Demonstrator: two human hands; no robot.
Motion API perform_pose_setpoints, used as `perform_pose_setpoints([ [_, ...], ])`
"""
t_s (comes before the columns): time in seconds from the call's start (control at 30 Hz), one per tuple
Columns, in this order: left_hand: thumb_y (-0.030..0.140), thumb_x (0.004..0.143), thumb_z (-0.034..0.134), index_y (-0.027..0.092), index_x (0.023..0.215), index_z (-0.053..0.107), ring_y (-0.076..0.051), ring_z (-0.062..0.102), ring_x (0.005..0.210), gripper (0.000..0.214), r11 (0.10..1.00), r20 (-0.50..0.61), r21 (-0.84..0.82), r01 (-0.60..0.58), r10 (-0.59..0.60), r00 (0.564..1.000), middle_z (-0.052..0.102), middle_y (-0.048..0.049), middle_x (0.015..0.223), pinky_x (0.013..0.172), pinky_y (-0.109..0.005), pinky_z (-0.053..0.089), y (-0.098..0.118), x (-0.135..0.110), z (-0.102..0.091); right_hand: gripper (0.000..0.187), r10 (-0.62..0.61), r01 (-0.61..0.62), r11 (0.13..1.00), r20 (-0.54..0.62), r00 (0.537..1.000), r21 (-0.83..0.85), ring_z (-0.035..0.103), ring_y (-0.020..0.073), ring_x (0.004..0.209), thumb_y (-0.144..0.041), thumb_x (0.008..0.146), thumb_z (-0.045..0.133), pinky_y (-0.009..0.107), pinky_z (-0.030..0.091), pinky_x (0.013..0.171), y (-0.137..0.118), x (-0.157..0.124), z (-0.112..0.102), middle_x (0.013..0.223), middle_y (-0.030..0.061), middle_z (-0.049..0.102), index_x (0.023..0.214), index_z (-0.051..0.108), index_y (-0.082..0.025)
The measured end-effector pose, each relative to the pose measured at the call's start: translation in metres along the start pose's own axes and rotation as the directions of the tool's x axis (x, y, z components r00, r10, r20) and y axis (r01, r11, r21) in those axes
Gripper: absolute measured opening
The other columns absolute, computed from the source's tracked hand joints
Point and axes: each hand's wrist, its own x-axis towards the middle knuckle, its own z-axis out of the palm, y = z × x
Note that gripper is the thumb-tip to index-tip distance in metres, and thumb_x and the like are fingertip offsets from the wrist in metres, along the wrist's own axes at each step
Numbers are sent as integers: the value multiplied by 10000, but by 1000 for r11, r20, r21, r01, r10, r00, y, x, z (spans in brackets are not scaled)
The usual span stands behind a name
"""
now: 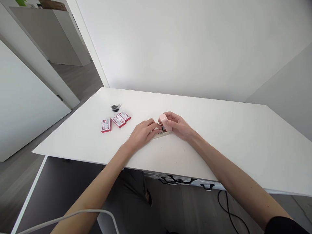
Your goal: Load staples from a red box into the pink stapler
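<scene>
Pink stapler (166,123), as we take it to be, sits near the middle of the white desk (219,139), its cover tilted up from the pale base (161,135), which lies along the desktop. Our right hand (181,127) holds the raised cover, fingers curled behind and thumb in front. Our left hand (143,131) is narrow, thumb and fingertips drawn together at the dark inner part (163,128); we cannot tell whether they pinch something small, since the fingers hide it.

To handle the inside well, we judge that the right hand should carry the cover steadily, without forcing it back against its hinge, while the base takes its support from the desk. The left fingertips do best with light, straight pressure, clear of any edge that could nip if the cover slips. Turning the mechanism a little toward us would show more of what the fingers hide.

Off to the left, well apart from our hands, lie three red-and-white boxes (119,121); just behind them rests a small black tool (115,108), perhaps a staple remover.
</scene>
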Motion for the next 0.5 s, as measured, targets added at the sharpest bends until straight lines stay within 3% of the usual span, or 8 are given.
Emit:
perform_pose_setpoints([
  [0.27,298,1107,459,236,1127,709,-187,659,899,258,999,27,-28,15,-14,1000,706,-48,1049,822,-322,480,2,1,-1,363,-9,10,1000,-3,1000,27,629,207,1037,-535,901,818,337,550,863,0,0,-3,1211,57,708,1169,723,-309],
  [0.5,313,1086,496,249,1074,719,-163,645,866,232,983,110,-165,85,-68,992,680,-37,1081,768,-295,485,0,8,-7,349,-5,3,998,43,999,63,653,204,1024,-507,902,828,333,551,849,-2,1,-3,1186,52,717,1158,724,-293],
])
